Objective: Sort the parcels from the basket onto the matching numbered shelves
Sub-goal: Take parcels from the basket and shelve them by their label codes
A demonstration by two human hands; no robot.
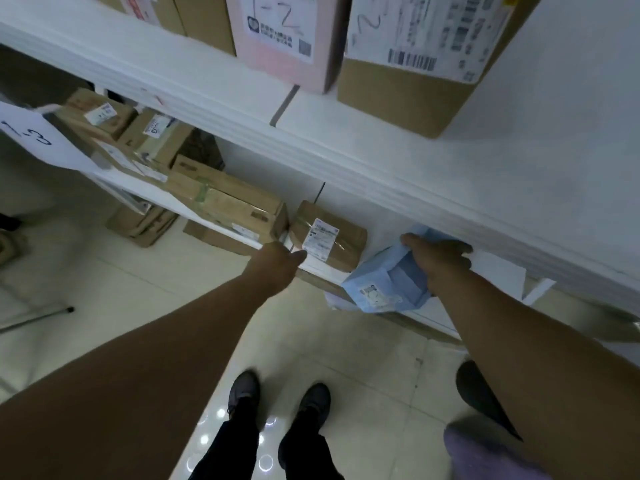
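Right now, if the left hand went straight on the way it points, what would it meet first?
The small box on the lower shelf: the left hand points at its labelled face. Whether the fingers touch it is unclear.

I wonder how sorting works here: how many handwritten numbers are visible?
3: on the pink box, the big brown box beside it, and the white sign at left. Others may be hidden.

The white upper shelf carries a pink box marked 1-2 and, just beside it, a brown box. On the lower shelf stand long cartons, a small brown box touching them, and a blue parcel overhanging the front edge. Flat cartons lie on the tiled floor
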